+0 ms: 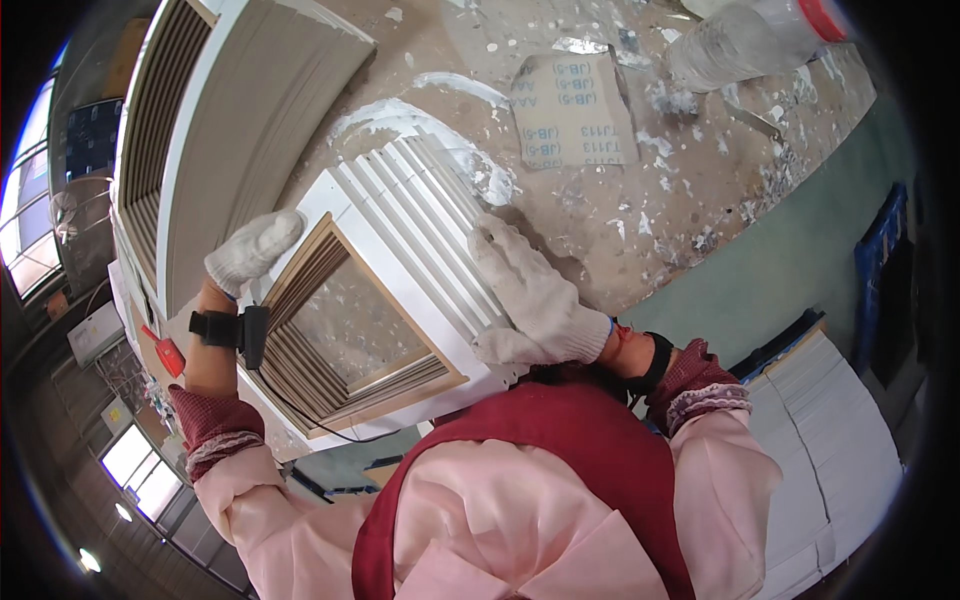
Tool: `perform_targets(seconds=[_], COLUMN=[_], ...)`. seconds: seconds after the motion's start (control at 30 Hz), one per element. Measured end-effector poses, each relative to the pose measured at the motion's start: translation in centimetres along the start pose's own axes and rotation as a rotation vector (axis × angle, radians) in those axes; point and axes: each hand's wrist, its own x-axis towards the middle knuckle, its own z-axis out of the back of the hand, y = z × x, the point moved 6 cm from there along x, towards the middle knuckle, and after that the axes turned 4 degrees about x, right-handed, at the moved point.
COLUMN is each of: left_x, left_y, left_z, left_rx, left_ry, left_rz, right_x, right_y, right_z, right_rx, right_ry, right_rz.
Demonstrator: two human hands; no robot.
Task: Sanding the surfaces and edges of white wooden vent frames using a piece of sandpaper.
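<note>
A stack of white rectangular frames (425,235) stands in front of me on the worktable, with bare tan edges round its middle opening. At its far left corner is my left hand (256,250) in a knitted white glove, the fingers together and bent over the frame edge. My right hand (540,305), gloved alike, lies along the ribbed right side of the stack. Its fingers are stretched out and the thumb is spread toward me. A black strap with a small dark device (254,337) is on my left wrist, and a thin cable runs from it.
Another tall stack of white frames (265,130) stands to the left. On the paint-spattered tabletop (440,50) lie a tan sheet with blue print (570,110), like a sandpaper back, and a clear plastic bottle (735,48) with a red cap. White sheets (830,440) are stacked at right.
</note>
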Motion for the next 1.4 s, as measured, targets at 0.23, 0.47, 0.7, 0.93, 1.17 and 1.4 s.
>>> perform_targets(seconds=[0.23,0.47,0.7,0.93,1.17,1.4], left_x=[0.0,0.5,0.6,-1.9,-0.3,-0.6], left_y=[0.3,0.6,-2.0,-4.1,-3.1,-1.4], left_z=[-1.1,-0.9,-1.1,-1.3,-1.7,-2.0], left_rx=[-0.188,-0.192,0.029,0.197,-0.243,-0.321], left_ry=[0.092,0.123,0.106,-0.201,0.115,0.089], left_rz=[-0.029,-0.058,-0.024,0.038,-0.09,-0.042], right_x=[0.9,1.9,1.7,1.0,1.0,1.1], right_y=[0.7,1.0,1.1,0.8,0.8,1.0], right_z=[0.5,0.0,-0.3,-0.3,-0.3,-0.4], right_rx=[-0.041,-0.098,-0.088,-0.021,-0.048,-0.122], right_ry=[-0.017,0.049,-0.003,-0.059,-0.071,-0.054], right_rz=[0.096,0.056,0.056,0.035,0.097,0.115])
